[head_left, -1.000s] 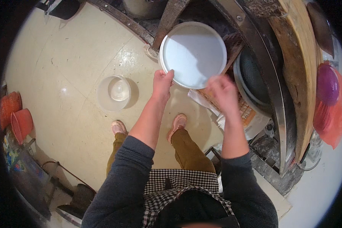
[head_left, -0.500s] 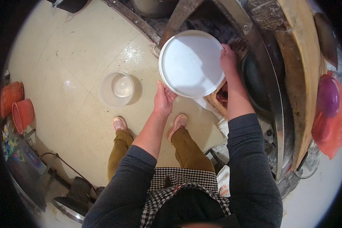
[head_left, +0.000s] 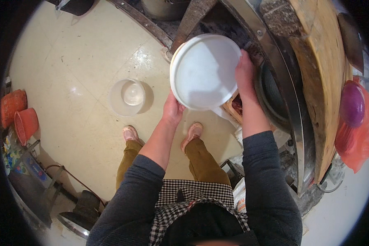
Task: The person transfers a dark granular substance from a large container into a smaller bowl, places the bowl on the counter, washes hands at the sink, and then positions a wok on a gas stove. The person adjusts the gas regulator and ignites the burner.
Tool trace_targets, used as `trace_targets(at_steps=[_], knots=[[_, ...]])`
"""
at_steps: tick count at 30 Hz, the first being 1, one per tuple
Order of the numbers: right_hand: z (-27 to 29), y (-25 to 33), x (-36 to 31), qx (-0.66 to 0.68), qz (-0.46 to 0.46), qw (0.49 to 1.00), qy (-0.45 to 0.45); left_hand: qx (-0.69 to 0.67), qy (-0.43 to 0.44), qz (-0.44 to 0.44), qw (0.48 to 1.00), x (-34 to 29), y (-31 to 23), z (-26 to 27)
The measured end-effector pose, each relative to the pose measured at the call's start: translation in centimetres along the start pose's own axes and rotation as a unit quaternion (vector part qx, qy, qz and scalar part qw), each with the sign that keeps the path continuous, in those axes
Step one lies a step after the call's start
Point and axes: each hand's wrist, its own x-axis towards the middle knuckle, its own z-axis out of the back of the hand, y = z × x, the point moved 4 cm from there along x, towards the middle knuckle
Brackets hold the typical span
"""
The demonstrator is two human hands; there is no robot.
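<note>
Head view: white lid [head_left: 204, 71] tilted, face toward the camera.

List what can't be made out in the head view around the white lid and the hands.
- Underside of the white round lid: faces away from the camera.
- Left hand: fingertips hidden behind the lid's lower rim.
- Right hand: its grip under the lid edge is hidden.
- Contents of the clear plastic tub on the floor: too small, glare.
</note>
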Motion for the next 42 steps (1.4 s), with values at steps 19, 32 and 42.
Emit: trace_targets(at_steps=[19,32,42], knots=[[4.2,-0.8,-5.3,0.549,-0.113,0.828,-0.015,0.055,-0.001,0.000,0.998,0.0,-0.4,1.6],[7.7,0.8,-5.7,0.399,-0.029,0.913,0.078,0.048,0.000,0.001,0.999,0.4,-0.3,2.1],[16.7,10.3,-12.9,0.198,0.345,0.915,0.075,0.119,-0.014,0.005,0.993,0.4,-1.2,1.7]])
